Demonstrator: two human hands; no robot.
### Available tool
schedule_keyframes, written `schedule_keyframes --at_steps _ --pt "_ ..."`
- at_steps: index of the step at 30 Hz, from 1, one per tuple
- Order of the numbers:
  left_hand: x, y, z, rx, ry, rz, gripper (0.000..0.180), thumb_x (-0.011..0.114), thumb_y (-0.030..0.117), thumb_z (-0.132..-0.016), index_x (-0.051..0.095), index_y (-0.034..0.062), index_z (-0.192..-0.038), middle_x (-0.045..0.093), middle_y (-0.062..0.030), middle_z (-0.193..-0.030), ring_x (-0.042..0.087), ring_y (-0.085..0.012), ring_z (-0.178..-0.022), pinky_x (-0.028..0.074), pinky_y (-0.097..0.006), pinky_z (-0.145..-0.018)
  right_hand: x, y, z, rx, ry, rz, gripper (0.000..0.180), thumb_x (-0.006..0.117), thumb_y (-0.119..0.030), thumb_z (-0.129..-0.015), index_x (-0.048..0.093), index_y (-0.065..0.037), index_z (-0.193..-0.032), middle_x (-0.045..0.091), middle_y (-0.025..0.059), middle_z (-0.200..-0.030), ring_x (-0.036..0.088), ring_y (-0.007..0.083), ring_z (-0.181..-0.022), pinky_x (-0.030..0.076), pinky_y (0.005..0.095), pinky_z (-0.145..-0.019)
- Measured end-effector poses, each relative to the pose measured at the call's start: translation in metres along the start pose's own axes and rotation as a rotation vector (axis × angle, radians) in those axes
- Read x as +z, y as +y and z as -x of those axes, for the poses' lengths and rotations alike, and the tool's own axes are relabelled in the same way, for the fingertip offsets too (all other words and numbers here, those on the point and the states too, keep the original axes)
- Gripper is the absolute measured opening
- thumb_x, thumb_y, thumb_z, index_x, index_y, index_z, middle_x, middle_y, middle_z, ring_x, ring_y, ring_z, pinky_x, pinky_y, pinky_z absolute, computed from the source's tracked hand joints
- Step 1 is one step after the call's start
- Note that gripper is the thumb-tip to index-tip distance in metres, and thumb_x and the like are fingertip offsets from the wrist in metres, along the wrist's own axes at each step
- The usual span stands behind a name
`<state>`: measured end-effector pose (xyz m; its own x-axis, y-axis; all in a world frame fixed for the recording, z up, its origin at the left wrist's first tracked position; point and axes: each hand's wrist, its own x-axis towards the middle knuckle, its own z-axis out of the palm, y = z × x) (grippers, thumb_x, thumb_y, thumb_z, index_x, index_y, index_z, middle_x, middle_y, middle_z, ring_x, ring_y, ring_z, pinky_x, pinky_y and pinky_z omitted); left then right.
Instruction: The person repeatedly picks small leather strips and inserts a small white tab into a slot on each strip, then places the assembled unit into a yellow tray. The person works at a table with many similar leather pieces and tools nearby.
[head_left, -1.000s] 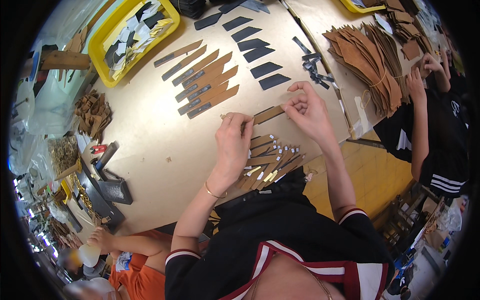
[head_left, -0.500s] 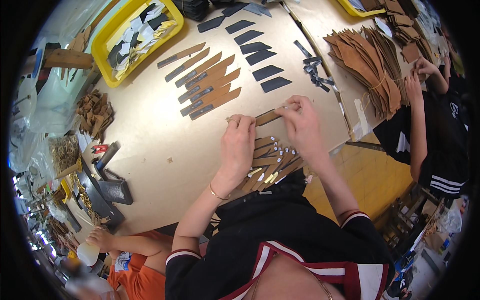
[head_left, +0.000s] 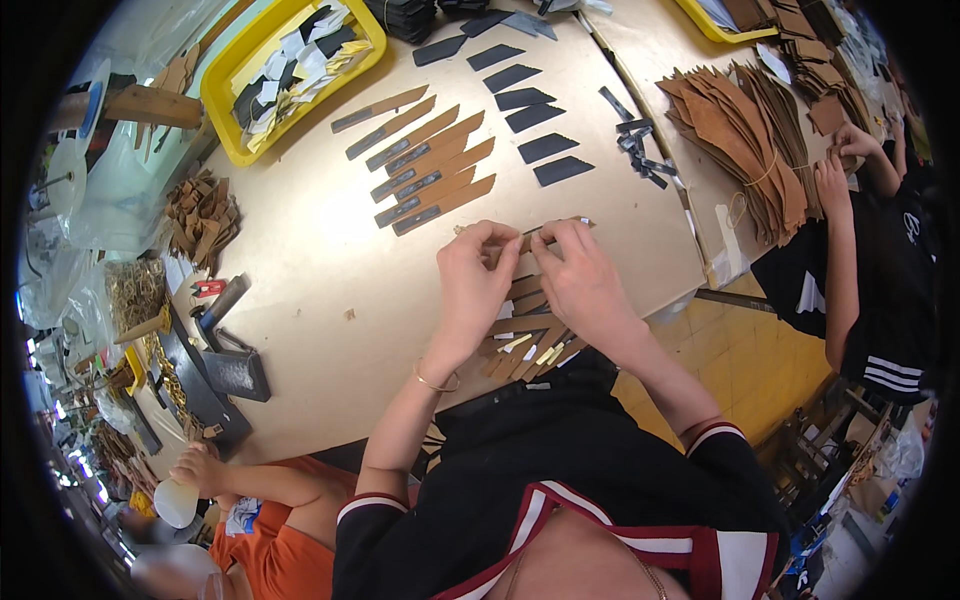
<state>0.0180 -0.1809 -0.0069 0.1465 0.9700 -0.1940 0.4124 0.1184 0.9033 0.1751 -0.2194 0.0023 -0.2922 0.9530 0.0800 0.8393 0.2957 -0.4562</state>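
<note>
Above the table's near edge, a narrow brown leather strip with a dark edge [head_left: 528, 243] is pinched between the fingertips of my left hand [head_left: 472, 290] and my right hand [head_left: 582, 285]. Both hands are closed, side by side, and cover much of it. Below them lies a fanned pile of brown leather strips [head_left: 508, 326], several with small white or yellow tags. Farther off, brown leather strips with dark patches at their left ends [head_left: 440, 160] lie in a slanting row. Black slant-ended pieces [head_left: 548, 147] form another row to their right.
Small black strips [head_left: 640, 150] lie by the table seam. A yellow tray of scraps [head_left: 236, 150] stands far left, above a hammer [head_left: 222, 300] and dark metal block [head_left: 240, 374]. Brown leather stacks [head_left: 735, 140] lie right. One co-worker sits at left, another works at right.
My right hand has moved left along the strip, closer to my left hand, and now covers more of it. The whole view has shifted slightly.
</note>
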Motion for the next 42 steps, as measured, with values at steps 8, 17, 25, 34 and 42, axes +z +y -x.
schedule_keyframes --at_steps 8,17,25,34,42 --pt "-0.009 0.007 -0.005 -0.11 -0.096 0.138 0.024 0.066 0.018 -0.097 0.07 -0.0055 -0.101 0.072 -0.0059 -0.088 0.063 -0.0066 -0.072 0.051 -0.023 -0.066 0.009 0.006 -0.018 0.329 0.161 -0.491 0.027 0.071 -0.005 -0.085 0.067 0.003 -0.111 0.065 0.0166 -0.092 0.067 0.0293 -0.077 0.054 0.0369 -0.069" --pt "-0.012 -0.006 0.001 0.332 0.061 -0.287 0.011 0.068 0.012 -0.088 0.072 0.0043 -0.096 0.066 -0.0118 -0.105 0.059 -0.0327 -0.101 0.047 -0.042 -0.09 0.003 0.02 -0.019 0.417 0.113 -0.649 0.02 0.071 -0.003 -0.087 0.07 0.003 -0.106 0.072 0.0131 -0.093 0.071 0.0187 -0.077 0.057 0.0288 -0.071" --pt "-0.134 0.004 -0.168 0.568 0.462 -0.764 0.014 0.07 0.011 -0.085 0.072 0.003 -0.096 0.069 -0.0155 -0.096 0.063 -0.0359 -0.094 0.048 -0.043 -0.085 -0.001 0.02 -0.022 0.486 0.065 -0.751 0.02 0.07 -0.003 -0.087 0.07 0.003 -0.106 0.072 0.0075 -0.089 0.066 0.0103 -0.073 0.054 0.0245 -0.069" --pt "-0.174 0.008 -0.253 0.689 0.127 -1.269 0.02 0.069 0.017 -0.084 0.076 0.0113 -0.102 0.066 -0.0105 -0.102 0.06 -0.0285 -0.109 0.048 -0.041 -0.092 0.0 0.022 -0.021 0.489 0.091 -0.79 0.019 0.07 -0.003 -0.086 0.07 0.005 -0.104 0.07 0.0105 -0.085 0.066 0.0114 -0.068 0.055 0.0249 -0.062" --pt "-0.179 0.004 -0.248 0.557 0.313 -1.4 0.018 0.073 0.026 -0.08 0.074 0.0083 -0.08 0.067 -0.0061 -0.093 0.068 -0.0271 -0.082 0.053 -0.041 -0.072 -0.001 0.023 -0.022 0.472 0.078 -0.778 0.02 0.07 -0.004 -0.086 0.07 0.005 -0.104 0.071 0.0074 -0.084 0.065 0.0094 -0.07 0.053 0.0241 -0.064"
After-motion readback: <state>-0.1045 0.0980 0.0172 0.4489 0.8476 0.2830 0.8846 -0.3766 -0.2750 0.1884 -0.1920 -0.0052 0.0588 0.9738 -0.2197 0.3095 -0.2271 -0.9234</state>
